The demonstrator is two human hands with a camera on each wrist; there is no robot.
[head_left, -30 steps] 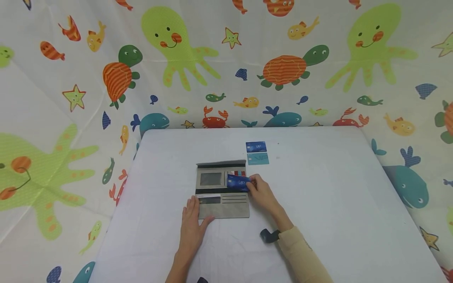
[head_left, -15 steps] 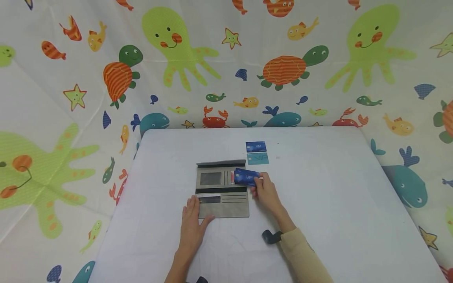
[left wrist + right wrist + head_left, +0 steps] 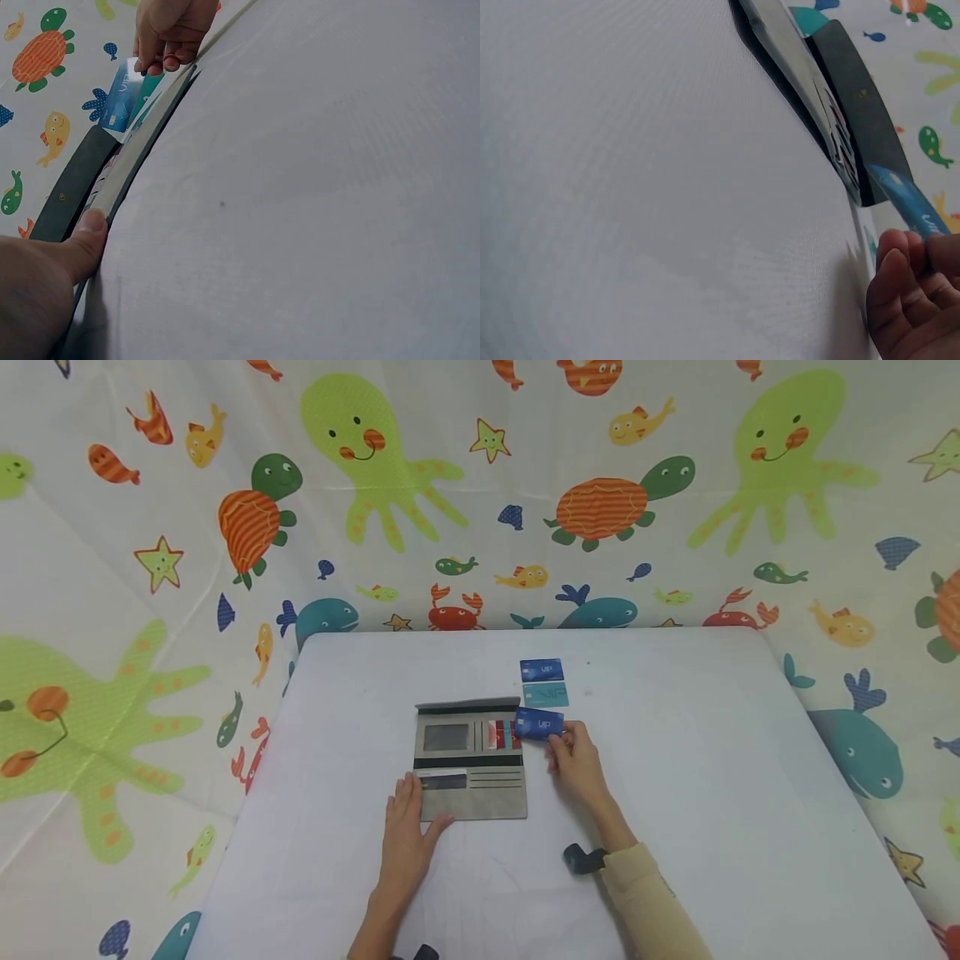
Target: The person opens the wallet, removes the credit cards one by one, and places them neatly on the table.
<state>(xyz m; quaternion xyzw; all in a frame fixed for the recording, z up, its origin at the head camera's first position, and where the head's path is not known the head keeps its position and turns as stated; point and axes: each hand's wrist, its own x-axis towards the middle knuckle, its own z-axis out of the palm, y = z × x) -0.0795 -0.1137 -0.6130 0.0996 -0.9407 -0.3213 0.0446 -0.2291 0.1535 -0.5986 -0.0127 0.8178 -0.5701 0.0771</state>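
Observation:
A grey wallet [image 3: 495,802] lies unfolded on the white table, red and teal cards [image 3: 504,735] showing in its upper right slots. My left hand [image 3: 407,839] rests on its lower left corner, fingers straight, and the thumb [image 3: 91,225] lies on the edge in the left wrist view. Between thumb and fingers my right hand [image 3: 581,768] pinches a dark blue VIP card [image 3: 537,724] by its right end, held at the wallet's upper right edge. The same card [image 3: 907,199] appears tilted above the table in the right wrist view, gripped by the right hand [image 3: 919,292].
Behind the wallet, a dark blue card [image 3: 542,670] and a light teal card [image 3: 546,695] lie one behind the other on the table [image 3: 712,760]. A curtain [image 3: 480,510] printed with sea animals stands behind the table and along its sides.
With the blue card pinched, my right hand has moved right and slightly back, off the wallet's upper right slots, uncovering the red and teal cards. My left hand has stayed in place.

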